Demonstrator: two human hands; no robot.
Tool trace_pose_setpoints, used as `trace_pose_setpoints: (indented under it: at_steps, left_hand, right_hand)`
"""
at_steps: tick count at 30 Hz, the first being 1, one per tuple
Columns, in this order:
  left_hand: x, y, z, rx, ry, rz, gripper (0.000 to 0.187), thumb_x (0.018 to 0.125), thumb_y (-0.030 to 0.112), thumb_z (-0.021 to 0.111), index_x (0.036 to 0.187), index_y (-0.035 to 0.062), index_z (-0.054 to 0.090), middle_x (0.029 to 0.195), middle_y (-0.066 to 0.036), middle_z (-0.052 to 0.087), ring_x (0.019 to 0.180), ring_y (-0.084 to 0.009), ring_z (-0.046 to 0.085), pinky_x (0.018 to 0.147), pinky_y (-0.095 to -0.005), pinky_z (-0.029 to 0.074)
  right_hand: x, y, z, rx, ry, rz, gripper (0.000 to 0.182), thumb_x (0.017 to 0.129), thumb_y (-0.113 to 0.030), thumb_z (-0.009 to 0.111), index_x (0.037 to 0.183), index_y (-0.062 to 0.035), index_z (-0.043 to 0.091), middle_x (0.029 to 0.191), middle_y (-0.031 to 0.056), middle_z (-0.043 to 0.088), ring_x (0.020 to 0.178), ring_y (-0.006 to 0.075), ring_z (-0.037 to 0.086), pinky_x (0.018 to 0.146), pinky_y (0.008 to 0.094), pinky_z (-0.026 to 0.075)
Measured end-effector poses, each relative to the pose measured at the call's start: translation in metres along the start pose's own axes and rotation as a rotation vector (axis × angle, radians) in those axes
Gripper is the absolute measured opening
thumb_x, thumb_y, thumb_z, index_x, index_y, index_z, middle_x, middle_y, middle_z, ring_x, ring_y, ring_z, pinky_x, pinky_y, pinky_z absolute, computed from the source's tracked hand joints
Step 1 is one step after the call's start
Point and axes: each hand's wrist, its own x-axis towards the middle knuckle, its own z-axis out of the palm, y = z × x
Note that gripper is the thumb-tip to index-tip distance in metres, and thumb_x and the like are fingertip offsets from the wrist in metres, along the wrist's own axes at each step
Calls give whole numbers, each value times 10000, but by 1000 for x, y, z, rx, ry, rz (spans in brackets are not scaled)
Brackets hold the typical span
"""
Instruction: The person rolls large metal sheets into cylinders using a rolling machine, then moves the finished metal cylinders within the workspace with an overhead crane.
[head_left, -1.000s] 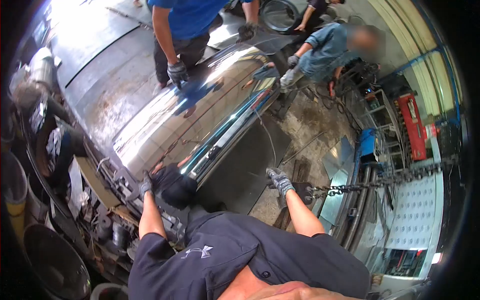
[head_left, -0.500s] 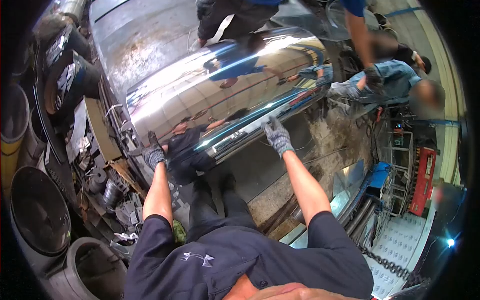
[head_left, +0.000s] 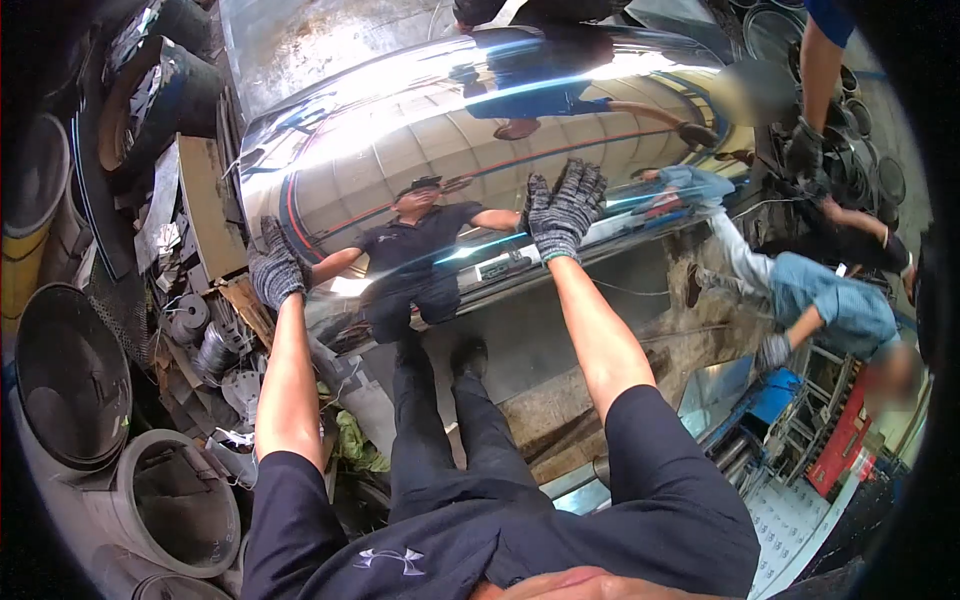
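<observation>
A large, mirror-bright curved metal sheet (head_left: pixel 400 150) lies across the work in front of me, reflecting people and the ceiling. Against its left end rests my left hand (head_left: pixel 276 268) in a grey knit glove, fingers extended along the edge. My right hand (head_left: pixel 565 212), gloved the same way, is flat on the near side of the curve with its fingers stretched out. Neither hand is wrapped around anything. The underside of the sheet is hidden.
A co-worker's gloved hand (head_left: pixel 803 152) is by the sheet's right end. Another co-worker in a light blue shirt (head_left: pixel 825 290) bends at the right. Scrap metal coils (head_left: pixel 215 350) and large round bins (head_left: pixel 75 375) crowd the left. A red metal piece (head_left: pixel 838 440) stands lower right.
My right hand has moved up from the sheet's near edge onto its curved face. My left hand has shifted slightly left and up. The light blue-shirted co-worker has moved lower in view.
</observation>
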Motion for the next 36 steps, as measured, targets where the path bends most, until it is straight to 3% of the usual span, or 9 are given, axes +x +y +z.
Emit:
trace_pose_setpoints:
  at_steps: [10,15,18,19,23,26,30,32,36]
  left_hand:
    - [25,21,8,16,-11,-3,950,911,753,461,1365,-78,544,1337,-314,586,1257,-449,556,1052,-442,439]
    - [46,14,28,-38,182,245,878,918,715,494,1208,-101,640,1158,-358,643,1106,-498,612,939,-505,481]
    - [54,30,28,14,142,166,810,931,693,494,1180,-57,674,1162,-341,650,1115,-486,616,925,-508,493]
    - [66,26,31,-18,126,250,825,918,702,510,1235,-46,654,1211,-330,640,1159,-479,603,956,-493,490]
    - [78,48,28,54,107,163,973,899,748,489,1284,-141,577,1280,-343,606,1218,-463,582,1013,-458,467]
    - [97,51,33,62,80,179,931,902,724,506,1293,-118,585,1274,-329,618,1209,-453,594,1007,-465,469]
    - [118,73,31,8,11,189,825,900,656,575,1293,-69,612,1287,-289,632,1232,-431,590,1025,-467,466]
    - [123,85,29,2,-34,174,820,891,647,598,1301,-64,608,1299,-283,629,1238,-424,589,1028,-463,465]
    - [171,97,46,27,48,299,910,819,661,656,1402,-27,530,1334,-275,613,1275,-387,577,1056,-440,457]
  right_hand:
    - [23,0,16,-44,78,-55,824,897,-631,547,1515,-103,412,1610,214,291,1499,454,203,1187,648,127]
    - [39,-5,22,24,82,-70,802,903,-637,546,1514,-131,428,1627,203,265,1504,458,186,1182,661,117]
    - [51,-7,32,17,67,-71,793,916,-633,529,1518,-127,427,1619,208,285,1506,454,188,1189,651,106]
    - [57,-9,33,29,99,-88,793,919,-638,517,1516,-123,431,1617,208,292,1504,453,197,1190,649,106]
    - [79,-22,32,-80,174,-137,716,947,-589,497,1473,-103,484,1582,187,370,1483,421,263,1209,602,145]
    - [87,-52,1,-183,-12,-75,750,972,-546,464,1558,-91,357,1637,151,282,1519,390,176,1236,550,79]
    - [103,-78,-20,75,300,-309,764,942,-491,514,1565,-91,327,1637,131,282,1496,375,229,1224,528,118]
    - [110,-85,-9,-10,107,-92,763,957,-519,490,1587,-137,289,1640,115,281,1493,359,253,1216,558,134]
    - [131,-77,18,-70,54,-82,724,988,-552,423,1576,-142,323,1640,106,290,1501,373,240,1215,576,126]
